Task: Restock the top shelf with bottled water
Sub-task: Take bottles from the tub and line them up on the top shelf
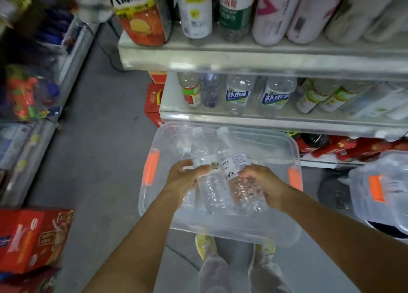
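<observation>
I am working over the bin [220,135], a clear tub with orange handles that is sitting on the floor in front of the shelves. My left hand [184,177] is curling around the left bottle [206,177], thumb over the label. My right hand [262,185] is wrapping the lower body of the right bottle [239,182]. Both bottles are lying side by side above the bin's middle, caps pointing toward the far wall, and touching each other along their sides.

To do this step well, I am judging the following:
- Keep each grip on the ribbed lower body, not the slick label band, since thin plastic is likely to flex and slip.
- Lift both bottles straight up until they are clear of the bin's rim before swinging toward the shelf.
- Turn each bottle upright, cap up, before setting it down.
- Place one at a time if the gap on the shelf is narrow.

A third bottle [187,154] appears to be lying by the bin's left wall, but the clear plastic is making it hard to confirm. The frame is cutting off the upper shelf [242,49] at the top, so I cannot tell whether it is the top shelf or where a free space is. The left side of the view is blurring. How many bottles remain in the bin I cannot tell.
</observation>
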Action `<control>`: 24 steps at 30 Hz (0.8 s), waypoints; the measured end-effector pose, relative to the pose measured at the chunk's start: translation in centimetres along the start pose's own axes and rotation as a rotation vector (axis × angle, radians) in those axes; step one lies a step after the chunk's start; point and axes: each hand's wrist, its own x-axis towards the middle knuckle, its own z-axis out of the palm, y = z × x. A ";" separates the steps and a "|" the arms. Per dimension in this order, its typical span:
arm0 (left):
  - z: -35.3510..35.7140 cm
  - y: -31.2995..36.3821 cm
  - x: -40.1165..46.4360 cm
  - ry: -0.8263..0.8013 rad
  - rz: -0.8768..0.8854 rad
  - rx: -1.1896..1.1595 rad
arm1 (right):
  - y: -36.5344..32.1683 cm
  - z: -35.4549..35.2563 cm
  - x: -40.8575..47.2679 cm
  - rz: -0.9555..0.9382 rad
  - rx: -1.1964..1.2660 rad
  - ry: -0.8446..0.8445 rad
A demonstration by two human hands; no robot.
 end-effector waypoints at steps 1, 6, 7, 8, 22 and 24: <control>-0.6 1.0 -1.1 -0.029 0.015 -0.036 | -1.1 0.2 -1.2 -0.001 0.043 -0.028; -1.6 7.9 -7.8 -0.248 0.072 -0.302 | -7.2 2.4 -7.4 -0.139 0.099 -0.091; -1.6 9.3 -9.2 -0.292 0.094 -0.328 | -8.3 2.8 -8.4 -0.172 0.114 -0.095; -1.7 10.7 -10.7 -0.326 0.121 -0.340 | -9.5 3.2 -9.5 -0.222 0.131 -0.093; -3.6 24.8 -23.5 -0.475 0.619 -0.251 | -22.3 5.4 -25.5 -0.767 0.093 -0.124; -3.2 26.2 -24.8 -0.508 0.679 -0.230 | -23.9 4.9 -27.1 -0.845 0.060 -0.096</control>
